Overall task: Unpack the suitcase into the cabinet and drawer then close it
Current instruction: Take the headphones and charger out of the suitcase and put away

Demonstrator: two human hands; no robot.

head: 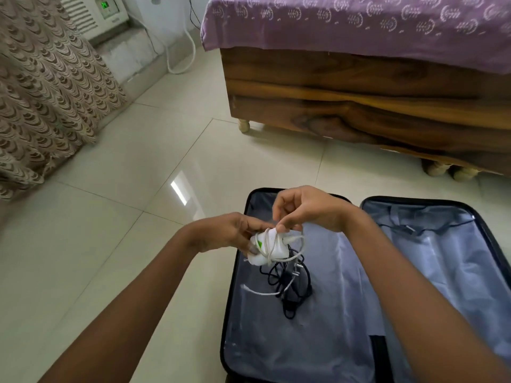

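A person's two bare hands meet above an open suitcase (pixel 431 275) lying flat on a pale tiled floor (pixel 124 189), at the lower centre and lower right of the frame. The left hand (pixel 235 233) grips a white charger (pixel 262 251) with a small green mark, fingers curled round its left side. The right hand (pixel 307 208) reaches in from the right, and its thumb and fingertips pinch the white cord (pixel 294 240), which loops around the charger's body. Both hands and the charger are held over the suitcase's left half, near its upper edge.

Just below the charger, a tangle of black cables (pixel 287 290) with small metal plug ends shows against the grey lining of that same left half. Whether the tangle rests on the lining or partly hangs from the charger cannot be told. A loose white cable end (pixel 260 293) lies beside the tangle, to its left. The suitcase's right half shows grey lining and dark straps (pixel 409 228) running across its upper part.

Behind the suitcase, at the upper right, stands a wooden bed (pixel 359 89) on short turned legs, draped with a purple patterned sheet (pixel 359 20). A beige curtain (pixel 41 92) with a scalloped pattern hangs along the left edge. At the upper left, a window air conditioner (pixel 91 15) shows a green display, and a white hose (pixel 190 48) curves down the wall beside it.
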